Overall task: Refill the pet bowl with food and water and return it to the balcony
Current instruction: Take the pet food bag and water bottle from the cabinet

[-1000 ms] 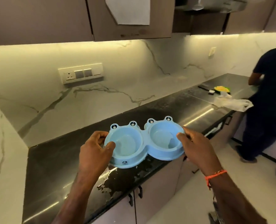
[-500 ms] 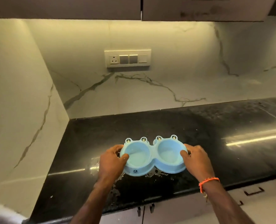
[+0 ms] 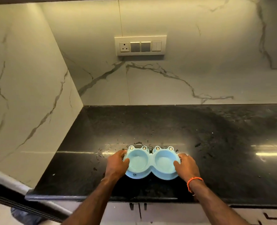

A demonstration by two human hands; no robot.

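Now my left hand (image 3: 117,164) clamps left end of blue double bowl (image 3: 151,163), right hand (image 3: 187,165) clamps right end. Bowl low over wet black counter (image 3: 223,151), near front edge; contact unclear. Small dark logo on front rim, unreadable. Both cups look empty.

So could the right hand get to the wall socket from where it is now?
Probably yes. The right hand grips the blue double pet bowl, so it must let go first. The black countertop between it and the wall socket is bare, though the reach looks long.
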